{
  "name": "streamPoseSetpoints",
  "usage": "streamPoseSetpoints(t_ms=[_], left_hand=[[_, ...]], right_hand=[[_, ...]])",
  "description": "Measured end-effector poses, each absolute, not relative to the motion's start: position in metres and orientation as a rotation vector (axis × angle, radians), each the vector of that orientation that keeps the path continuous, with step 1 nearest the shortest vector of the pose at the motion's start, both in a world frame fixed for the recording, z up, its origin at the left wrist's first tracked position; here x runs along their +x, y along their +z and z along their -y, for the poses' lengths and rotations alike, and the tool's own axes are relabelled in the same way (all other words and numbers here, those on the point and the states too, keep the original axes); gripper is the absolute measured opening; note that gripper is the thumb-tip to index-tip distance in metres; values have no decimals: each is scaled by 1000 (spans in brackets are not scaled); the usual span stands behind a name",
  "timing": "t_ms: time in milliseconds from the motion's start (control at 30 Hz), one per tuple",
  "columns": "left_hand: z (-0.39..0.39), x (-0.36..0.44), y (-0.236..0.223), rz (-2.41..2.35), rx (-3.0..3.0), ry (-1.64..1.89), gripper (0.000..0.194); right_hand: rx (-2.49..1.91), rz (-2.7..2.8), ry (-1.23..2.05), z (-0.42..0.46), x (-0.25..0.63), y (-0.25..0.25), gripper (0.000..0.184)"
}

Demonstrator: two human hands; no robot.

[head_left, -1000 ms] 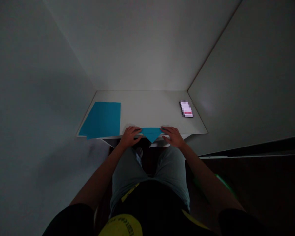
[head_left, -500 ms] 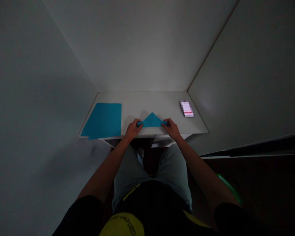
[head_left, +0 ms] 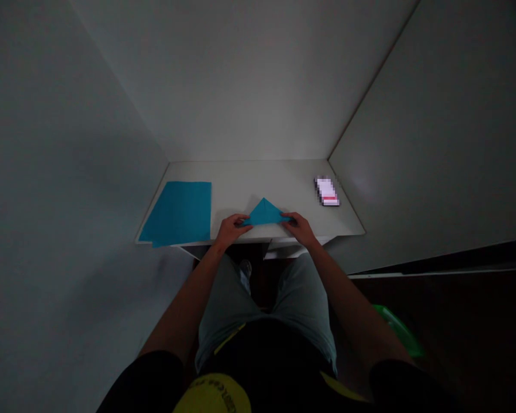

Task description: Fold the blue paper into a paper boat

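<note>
A folded triangle of teal-blue paper [head_left: 265, 213] lies near the front edge of a white desk [head_left: 258, 178], its point facing away from me. My left hand [head_left: 232, 230] holds its left corner between the fingers. My right hand [head_left: 298, 228] holds the right corner the same way. A flat sheet of the same blue paper [head_left: 178, 213] lies to the left of my left hand, untouched; a second sheet may lie under it, but I cannot tell.
White walls close in the desk at the back and both sides. A pixelated white and pink rectangular object [head_left: 327, 192] lies at the right rear of the desk. Below the desk are my knees, and a green item [head_left: 398, 330] sits on the dark floor to the right.
The blue paper has flipped from a point toward me at the desk edge to a triangle pointing away. My hands have moved in to its corners and now grip them.
</note>
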State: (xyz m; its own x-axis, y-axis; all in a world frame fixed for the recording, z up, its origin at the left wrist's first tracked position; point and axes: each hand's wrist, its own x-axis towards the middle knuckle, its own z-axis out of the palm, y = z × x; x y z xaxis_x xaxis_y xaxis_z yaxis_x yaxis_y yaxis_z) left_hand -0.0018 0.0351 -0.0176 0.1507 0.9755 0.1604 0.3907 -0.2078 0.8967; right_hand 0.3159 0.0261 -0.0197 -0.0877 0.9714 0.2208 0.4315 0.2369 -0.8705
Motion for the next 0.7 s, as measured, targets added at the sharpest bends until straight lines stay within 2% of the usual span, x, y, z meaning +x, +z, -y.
streamPoseSetpoints(t_ms=[400,700], left_hand=[[-32,2,-12,-1379,1716,1078,26],[-27,12,-15,-1440,1800,1074,27]], right_hand=[[-1400,1625,816,-22,312,-14,61],[-1384,1590,682,-27,299,-13,38]])
